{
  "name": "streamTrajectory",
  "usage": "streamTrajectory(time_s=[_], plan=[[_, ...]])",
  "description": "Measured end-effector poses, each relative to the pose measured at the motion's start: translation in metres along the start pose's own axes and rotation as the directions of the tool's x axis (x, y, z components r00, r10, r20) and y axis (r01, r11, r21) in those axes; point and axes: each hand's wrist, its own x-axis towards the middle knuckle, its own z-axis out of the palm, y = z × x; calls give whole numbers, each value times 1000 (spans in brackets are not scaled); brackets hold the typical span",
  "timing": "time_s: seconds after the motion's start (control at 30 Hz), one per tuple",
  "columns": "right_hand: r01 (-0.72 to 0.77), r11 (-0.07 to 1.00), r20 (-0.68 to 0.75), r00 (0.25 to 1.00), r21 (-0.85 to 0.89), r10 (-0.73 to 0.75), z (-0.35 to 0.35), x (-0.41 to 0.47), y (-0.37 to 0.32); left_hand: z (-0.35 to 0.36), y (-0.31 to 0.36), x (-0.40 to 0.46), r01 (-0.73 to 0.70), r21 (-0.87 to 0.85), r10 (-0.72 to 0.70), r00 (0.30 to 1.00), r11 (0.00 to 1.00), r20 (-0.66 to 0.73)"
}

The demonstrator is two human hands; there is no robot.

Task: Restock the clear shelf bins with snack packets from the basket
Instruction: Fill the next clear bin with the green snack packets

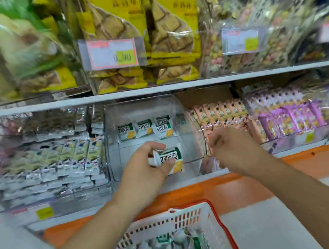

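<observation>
My left hand [144,168] pinches a white-and-green snack packet [170,160] at the clear plastic bin's [188,120] mouth — ready to drop in — right hand [231,148] at three o'clock, fingers loosely curled, seemingly empty.

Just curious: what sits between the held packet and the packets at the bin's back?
Head view: only bare clear bin floor between the green-and-white snack packet and back-row packets.
</observation>
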Motion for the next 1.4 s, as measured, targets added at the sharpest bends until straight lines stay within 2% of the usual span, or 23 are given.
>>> streamTrajectory(time_s=[0.03, 0.1, 0.27, 0.4, 0.53, 0.73, 1.03, 1.13, 1.23, 1.3, 1.37, 1.4], plan=[[27, 999, -80, 996, 32, -25, -1, 4, -3, -2, 5, 11, -14, 23, 15, 999, 1000, -28], [84, 996, -134, 988, 33, -79, 7, 14, -7, -3, 8, 37, -5, 37, 8, 997, 999, -83], [148, 988, -180, 971, -47, -154, 29, 37, -3, 7, -28, 110, 218, -143, -249, 933, 965, -261], [147, 988, -227, 962, -45, -153, 38, 47, 1, 16, -52, 150, 322, -169, -362, 862, 932, -354], [168, 985, -214, 962, -34, -172, 38, 54, 4, 22, -66, 176, 377, -197, -425, 826, 905, -372], [176, 984, -186, 966, -33, -179, 38, 57, 5, 28, -82, 194, 418, -128, -431, 798, 899, -420], [177, 983, -187, 965, -38, -181, 39, 55, 5, 30, -79, 194, 461, -135, -475, 789, 877, -390], [172, 985, -183, 967, -28, -175, 38, 53, 4, 29, -77, 188, 449, -97, -451, 808, 888, -380], [170, 985, -186, 968, -8, -169, 38, 52, 3, 28, -76, 181, 384, 113, -314, 865, 917, -392], [172, 985, -181, 969, -3, -170, 38, 51, 3, 28, -76, 176, 208, 304, -105, 941, 930, -321], [173, 985, -184, 968, -3, -171, 38, 50, 4, 29, -77, 175, 1, 502, 86, 985, 865, -149], [173, 985, -188, 967, -1, -170, 38, 50, 4, 30, -77, 175, -61, 578, 122, 990, 814, -66]])
